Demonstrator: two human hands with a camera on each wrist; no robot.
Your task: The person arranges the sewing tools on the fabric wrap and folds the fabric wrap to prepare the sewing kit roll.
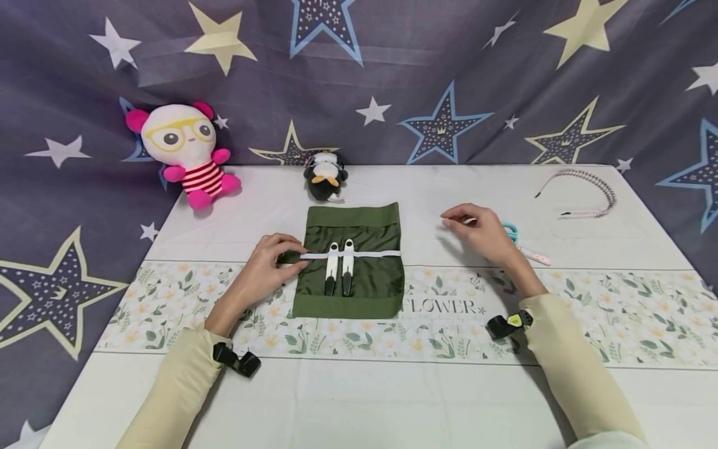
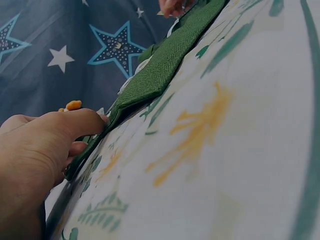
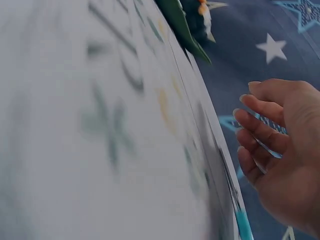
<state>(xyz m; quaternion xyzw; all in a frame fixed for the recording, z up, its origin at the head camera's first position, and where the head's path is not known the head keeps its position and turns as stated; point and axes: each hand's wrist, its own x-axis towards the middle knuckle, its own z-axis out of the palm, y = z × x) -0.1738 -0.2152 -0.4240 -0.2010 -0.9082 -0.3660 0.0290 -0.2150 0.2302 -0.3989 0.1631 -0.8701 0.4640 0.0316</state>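
Observation:
A green cloth tool roll point(image 1: 359, 305) lies spread on the table, with a white elastic band point(image 1: 381, 254) across its middle. Two slim white tools with black ends, one on the left point(image 1: 332, 268) and one on the right point(image 1: 348, 267), are tucked side by side under the band. My left hand point(image 1: 265, 268) pinches the roll's left edge near the band's end; in the left wrist view its fingertips are right at the green cloth. To the right of the roll, my right hand point(image 1: 479, 232) hovers with fingers loosely bent and nothing in them.
Beside my right hand lie teal-handled scissors point(image 1: 510, 232) and a small pink tool point(image 1: 535, 255). Farther right rests a headband point(image 1: 603, 187). A penguin plush point(image 1: 325, 178) sits behind the roll, a pink-and-white panda plush point(image 1: 185, 156) at the back left. A starry curtain point(image 1: 392, 75) hangs behind the table.

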